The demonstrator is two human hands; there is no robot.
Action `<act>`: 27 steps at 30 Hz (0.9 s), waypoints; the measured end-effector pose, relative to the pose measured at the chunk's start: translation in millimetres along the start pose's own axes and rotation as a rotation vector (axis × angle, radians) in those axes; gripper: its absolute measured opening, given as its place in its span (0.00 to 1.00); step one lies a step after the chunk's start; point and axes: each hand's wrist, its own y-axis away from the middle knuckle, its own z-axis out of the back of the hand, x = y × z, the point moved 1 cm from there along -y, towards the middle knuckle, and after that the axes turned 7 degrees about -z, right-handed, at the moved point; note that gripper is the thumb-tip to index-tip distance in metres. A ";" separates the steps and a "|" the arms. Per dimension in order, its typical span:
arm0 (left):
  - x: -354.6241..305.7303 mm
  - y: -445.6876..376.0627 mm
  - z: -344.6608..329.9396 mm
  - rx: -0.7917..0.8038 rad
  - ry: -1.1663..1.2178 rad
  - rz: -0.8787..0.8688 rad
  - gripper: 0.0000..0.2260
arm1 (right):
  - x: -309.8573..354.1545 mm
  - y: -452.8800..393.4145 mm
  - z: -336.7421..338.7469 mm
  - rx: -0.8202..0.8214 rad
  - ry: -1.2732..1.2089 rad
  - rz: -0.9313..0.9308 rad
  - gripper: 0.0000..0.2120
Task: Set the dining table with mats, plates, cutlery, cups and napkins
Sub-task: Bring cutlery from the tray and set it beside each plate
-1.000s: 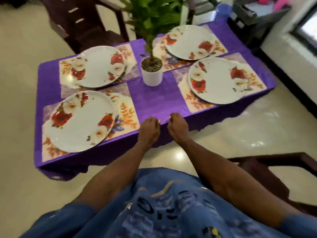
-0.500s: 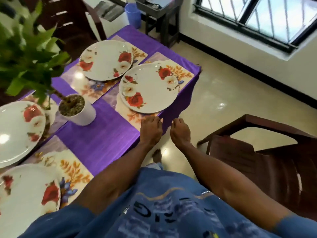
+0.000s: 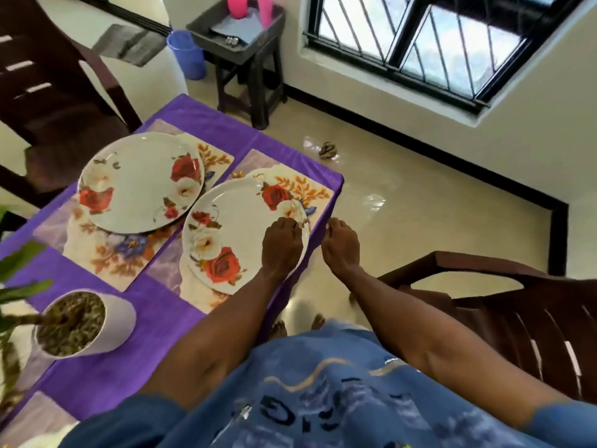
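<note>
Two white plates with red roses lie on floral mats on the purple tablecloth (image 3: 155,318): the near plate (image 3: 232,227) on the near mat (image 3: 303,189), the far plate (image 3: 139,182) on the far mat (image 3: 122,257). My left hand (image 3: 284,244) hangs over the near plate's right edge, fingers loosely curled, holding nothing; whether it touches the plate I cannot tell. My right hand (image 3: 340,247) hangs beside it past the table's edge, over the floor, also with nothing in it. Two pink cups (image 3: 237,6) stand on a dark stool (image 3: 245,53) beyond the table.
A white plant pot (image 3: 97,321) stands on the table at the left. A brown chair (image 3: 517,318) is close on my right, another chair (image 3: 58,101) at the far left. A blue bin (image 3: 189,54) sits by the stool. A small object (image 3: 328,150) lies on the floor.
The view has swung right along the table toward its end and the stool. Both hands stay side by side in front of me and hold nothing; the left one now hangs over the near plate.
</note>
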 end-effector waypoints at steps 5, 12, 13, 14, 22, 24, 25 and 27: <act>-4.5 -50.6 -24.6 -0.020 0.075 0.003 0.12 | -6.5 -50.5 1.0 -0.056 0.046 0.000 0.11; -21.4 -150.8 -73.0 -0.151 0.075 0.029 0.06 | -22.0 -168.4 -8.7 -0.037 0.034 -0.054 0.16; -22.8 -166.7 -80.1 -0.162 0.069 0.041 0.06 | -25.6 -189.3 -10.8 -0.026 0.022 -0.072 0.16; -24.3 -186.1 -92.1 -0.152 0.057 0.067 0.06 | -29.8 -215.3 -11.5 -0.018 0.015 -0.074 0.15; -54.0 -323.4 -186.9 0.079 -0.056 0.317 0.07 | -75.5 -400.9 35.7 0.215 0.169 0.133 0.16; -61.0 -346.9 -203.2 0.136 -0.089 0.376 0.07 | -84.7 -436.0 49.2 0.275 0.231 0.204 0.15; -64.1 -360.1 -211.1 0.146 -0.102 0.406 0.07 | -87.8 -453.7 54.4 0.296 0.255 0.228 0.16; -68.5 -385.8 -223.6 0.141 -0.118 0.458 0.06 | -91.0 -485.4 58.2 0.326 0.280 0.249 0.17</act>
